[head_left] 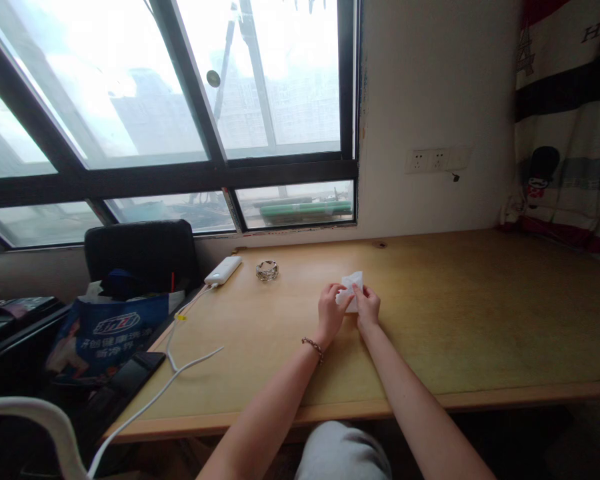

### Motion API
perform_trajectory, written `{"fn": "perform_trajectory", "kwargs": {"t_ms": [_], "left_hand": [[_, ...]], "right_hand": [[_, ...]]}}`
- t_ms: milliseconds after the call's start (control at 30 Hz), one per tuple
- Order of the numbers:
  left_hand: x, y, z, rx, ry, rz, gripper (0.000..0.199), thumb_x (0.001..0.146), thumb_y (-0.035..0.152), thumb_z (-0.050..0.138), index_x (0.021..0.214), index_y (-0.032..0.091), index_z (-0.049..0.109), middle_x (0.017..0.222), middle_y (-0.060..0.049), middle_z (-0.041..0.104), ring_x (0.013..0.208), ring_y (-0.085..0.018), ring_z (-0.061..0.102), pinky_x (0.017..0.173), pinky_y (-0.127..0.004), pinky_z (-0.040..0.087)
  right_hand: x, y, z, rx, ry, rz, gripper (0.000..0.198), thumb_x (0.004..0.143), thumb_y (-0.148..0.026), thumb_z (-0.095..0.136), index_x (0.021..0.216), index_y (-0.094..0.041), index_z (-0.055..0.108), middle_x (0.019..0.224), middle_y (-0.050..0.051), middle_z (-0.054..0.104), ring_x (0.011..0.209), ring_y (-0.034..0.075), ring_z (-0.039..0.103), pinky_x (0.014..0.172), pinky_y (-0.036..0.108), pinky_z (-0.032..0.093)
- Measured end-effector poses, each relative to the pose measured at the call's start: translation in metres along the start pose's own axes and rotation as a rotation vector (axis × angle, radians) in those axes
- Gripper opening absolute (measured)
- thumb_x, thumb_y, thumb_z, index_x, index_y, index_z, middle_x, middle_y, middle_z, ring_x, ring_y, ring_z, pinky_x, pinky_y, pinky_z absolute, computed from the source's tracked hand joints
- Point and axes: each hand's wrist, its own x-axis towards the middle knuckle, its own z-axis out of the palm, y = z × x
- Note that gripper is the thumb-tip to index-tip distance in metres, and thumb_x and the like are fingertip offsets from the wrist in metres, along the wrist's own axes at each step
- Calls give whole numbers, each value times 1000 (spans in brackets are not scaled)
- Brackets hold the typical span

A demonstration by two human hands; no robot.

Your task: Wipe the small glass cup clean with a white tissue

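Between my two hands is a small white tissue (353,281), held just above the wooden desk (260,347). My left hand (332,310) pinches its left side, with the thumb reaching across its lower part; a bracelet circles that wrist. On the right side, my right hand (368,307) grips the tissue with the thumb on its face. Part of the tissue is hidden behind the fingers. A silver metal bracelet (267,271) rests on the desk, to the left and farther back.
A white power strip (223,271) lies at the desk's left edge, its white cable (167,381) running toward me. Beyond that edge are a black chair (140,247) and a blue bag (110,333). Windows and a wall with sockets (437,160) border the back; a curtain (567,133) hangs at right.
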Motion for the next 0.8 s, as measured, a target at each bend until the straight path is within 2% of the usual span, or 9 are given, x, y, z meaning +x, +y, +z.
{"fn": "perform_trajectory", "kwargs": {"t_ms": [67,167,333,500,667,800], "left_hand": [[-2,1,3,-3,-32,-3,20,66,34,63,81,20,59,88,-5,55,78,-17,52,69,-27,40],[-2,-3,4,-42,-13,-48,21,64,33,65,79,20,60,86,-5,55,75,-16,52,65,-26,40],[3,-10,1,-180,42,-180,14,68,32,61,74,19,60,76,-4,58,68,-15,54,59,-24,39],[5,-15,3,-296,37,-299,20,67,37,61,73,17,60,72,-6,61,68,-16,57,58,-24,41],[5,-15,4,-360,13,-323,25,58,35,70,73,17,60,71,-5,62,68,-16,57,59,-23,42],[5,-14,3,-386,22,-303,23,65,38,62,71,16,59,69,-4,61,65,-14,55,57,-22,41]], "right_hand": [[-2,-2,2,27,-24,16,36,59,-44,61,75,-11,62,65,2,63,56,12,54,51,21,41],[-4,-5,4,62,-34,70,38,60,-47,60,71,-11,63,58,0,60,52,12,52,47,21,39],[-5,-8,7,102,-53,141,35,59,-46,61,69,-12,63,59,0,60,53,14,54,46,22,40],[-5,-9,7,127,-73,150,30,59,-42,62,66,-12,63,60,0,60,53,13,53,48,22,41],[-8,-11,8,104,-148,151,29,58,-41,63,63,-12,62,56,0,59,49,12,51,46,22,40],[-7,-11,8,122,-118,148,32,58,-42,63,67,-11,63,60,2,62,51,13,54,46,22,41]]}}
